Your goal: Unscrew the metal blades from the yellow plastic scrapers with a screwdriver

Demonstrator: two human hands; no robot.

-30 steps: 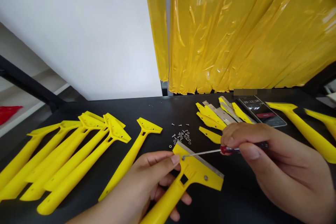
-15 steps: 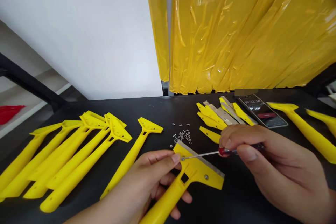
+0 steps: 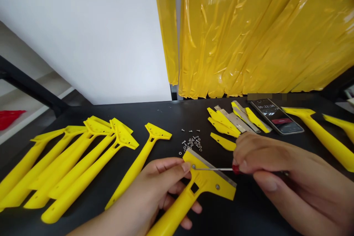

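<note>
Behind the far edge of the black worktop (image 3: 177, 112) are a white panel (image 3: 96, 37) and wrinkled yellow sheeting (image 3: 249, 33); yellow handles (image 3: 83, 179) lie along its left side, a phone (image 3: 277, 117) towards its far right corner. Above the near edge, the left hand (image 3: 166, 179) pinches a yellow scraper (image 3: 207, 182) at its head, and the right hand (image 3: 298, 188) is closed round a screwdriver (image 3: 226, 169), tip at one screw (image 3: 194, 167). Compared with half a second ago, the driver's handle end sits lower, its shaft almost level.
</note>
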